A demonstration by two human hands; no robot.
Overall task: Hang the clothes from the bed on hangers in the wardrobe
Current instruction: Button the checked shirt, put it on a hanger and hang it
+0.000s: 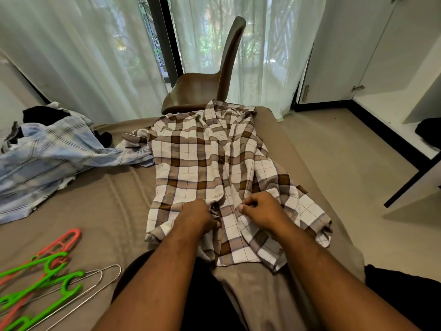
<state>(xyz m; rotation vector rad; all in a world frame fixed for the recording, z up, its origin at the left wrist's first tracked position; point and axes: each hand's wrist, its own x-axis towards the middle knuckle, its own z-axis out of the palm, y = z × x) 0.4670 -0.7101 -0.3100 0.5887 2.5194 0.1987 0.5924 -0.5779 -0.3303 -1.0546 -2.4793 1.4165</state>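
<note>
Brown-checked shirt [191, 163] pinched by left hand [195, 215], right hand [260, 209].

No readable text anywhere.

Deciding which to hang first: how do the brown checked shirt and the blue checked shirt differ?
The brown checked shirt lies spread flat, front up; the blue checked shirt is crumpled. The left hand and right hand pinch the brown one's front edges; no hand touches the blue one. Both lie on the bed, unhung.
</note>
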